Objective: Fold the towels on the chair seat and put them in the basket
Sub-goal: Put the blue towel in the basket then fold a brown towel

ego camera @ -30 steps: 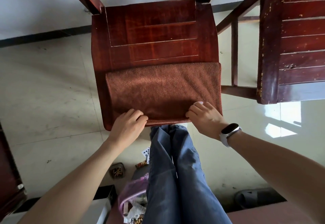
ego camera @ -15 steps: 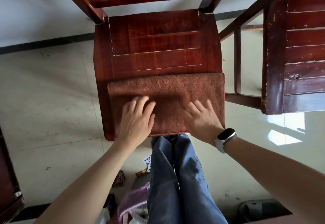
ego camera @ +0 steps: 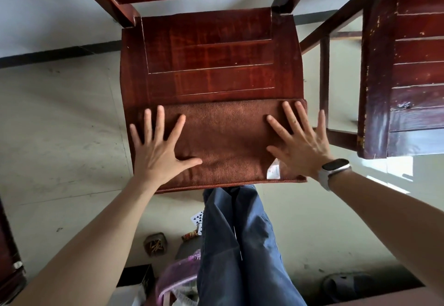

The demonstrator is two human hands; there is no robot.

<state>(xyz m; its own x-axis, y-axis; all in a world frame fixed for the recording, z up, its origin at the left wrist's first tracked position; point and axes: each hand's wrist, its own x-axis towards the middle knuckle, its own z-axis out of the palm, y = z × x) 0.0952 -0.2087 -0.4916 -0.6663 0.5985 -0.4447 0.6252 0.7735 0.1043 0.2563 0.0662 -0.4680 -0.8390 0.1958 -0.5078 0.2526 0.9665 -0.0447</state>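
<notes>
The brown towel [ego camera: 223, 142] lies folded on the front half of the chair seat [ego camera: 211, 60]. A second ago both hands pinched its front edge — now the left hand [ego camera: 159, 147] and right hand [ego camera: 299, 142] lie flat on its two ends, fingers spread, holding nothing. The fold seems pressed; probably one more fold comes. The basket is not visible.

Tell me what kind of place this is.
Probably a room in a home: dark red wooden chairs on a pale tiled floor, a brown towel being flattened on one seat, and playing cards and a slipper on the floor.
</notes>
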